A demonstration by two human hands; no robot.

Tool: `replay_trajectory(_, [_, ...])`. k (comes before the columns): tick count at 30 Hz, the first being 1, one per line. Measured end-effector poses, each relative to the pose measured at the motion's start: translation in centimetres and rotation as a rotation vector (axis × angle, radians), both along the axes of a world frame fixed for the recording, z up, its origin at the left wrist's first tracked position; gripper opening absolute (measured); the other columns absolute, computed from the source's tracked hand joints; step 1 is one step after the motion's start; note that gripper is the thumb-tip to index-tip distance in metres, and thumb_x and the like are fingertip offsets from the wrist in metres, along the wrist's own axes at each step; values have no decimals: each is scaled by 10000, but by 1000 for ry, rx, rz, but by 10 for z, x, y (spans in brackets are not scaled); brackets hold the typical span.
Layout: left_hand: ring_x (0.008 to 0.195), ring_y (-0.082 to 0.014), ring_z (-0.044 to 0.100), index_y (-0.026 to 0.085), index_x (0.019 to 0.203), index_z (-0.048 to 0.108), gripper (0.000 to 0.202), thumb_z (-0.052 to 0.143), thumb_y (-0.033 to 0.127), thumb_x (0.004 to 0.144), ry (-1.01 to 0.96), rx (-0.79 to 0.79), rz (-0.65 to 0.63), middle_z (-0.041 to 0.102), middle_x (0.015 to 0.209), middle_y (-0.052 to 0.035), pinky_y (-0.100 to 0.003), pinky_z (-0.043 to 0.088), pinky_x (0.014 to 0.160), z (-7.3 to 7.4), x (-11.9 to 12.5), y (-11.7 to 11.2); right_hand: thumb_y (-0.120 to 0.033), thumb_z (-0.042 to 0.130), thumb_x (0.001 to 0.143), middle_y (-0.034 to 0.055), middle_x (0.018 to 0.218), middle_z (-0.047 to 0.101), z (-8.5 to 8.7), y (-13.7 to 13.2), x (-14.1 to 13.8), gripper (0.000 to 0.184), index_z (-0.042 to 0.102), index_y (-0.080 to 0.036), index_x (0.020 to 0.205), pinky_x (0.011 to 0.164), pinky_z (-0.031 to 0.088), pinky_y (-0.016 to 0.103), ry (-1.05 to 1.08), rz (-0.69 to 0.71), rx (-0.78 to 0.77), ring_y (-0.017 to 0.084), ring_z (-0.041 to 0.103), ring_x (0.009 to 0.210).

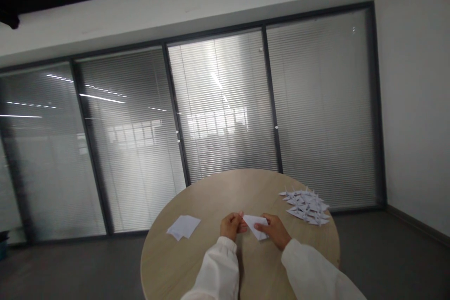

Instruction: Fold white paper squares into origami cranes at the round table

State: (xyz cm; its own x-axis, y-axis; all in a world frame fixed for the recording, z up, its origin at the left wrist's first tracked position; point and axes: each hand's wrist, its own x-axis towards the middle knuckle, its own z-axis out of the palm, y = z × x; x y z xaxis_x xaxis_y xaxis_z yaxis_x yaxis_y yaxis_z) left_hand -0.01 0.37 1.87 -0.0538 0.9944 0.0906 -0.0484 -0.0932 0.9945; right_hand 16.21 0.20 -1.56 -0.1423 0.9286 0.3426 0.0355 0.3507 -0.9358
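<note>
Both my hands hold one folded white paper piece just above the round wooden table. My left hand pinches its left tip with closed fingers. My right hand grips its right side, thumb on top. White sleeves cover both forearms. A small stack of flat white paper sheets lies on the table to the left of my hands. A pile of several folded white paper figures lies at the table's right edge.
Behind the table stands a glass wall with closed blinds and dark frames. A grey floor surrounds the table, and a white wall rises on the right.
</note>
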Motion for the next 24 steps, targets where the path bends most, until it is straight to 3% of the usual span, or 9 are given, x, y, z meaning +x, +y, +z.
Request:
replay_trajectory(6, [429,-130,535,137,541,526,434,679,529,432,59,-5,-75,503,412,42,-264,484,462,-3,4,-1,-397,673,579,-32,530,515,4,-4,0,297,523,-145,621,455,326,190,33,38,8,109,459,500])
replay_trajectory(16, [362,-123,512,168,491,462,408,601,549,538,199,160,54,516,389,33,-241,458,393,2,6,-11,-404,692,557,-29,541,528,5,-5,-1,327,534,-130,637,471,345,196,63,112,-28,107,476,505])
replay_trajectory(24, [513,-149,570,104,622,617,459,682,523,446,88,32,-159,595,519,-5,-278,494,544,-4,4,-2,-416,702,544,-26,543,546,2,-3,-1,345,529,-130,629,474,356,198,75,128,-20,110,495,512])
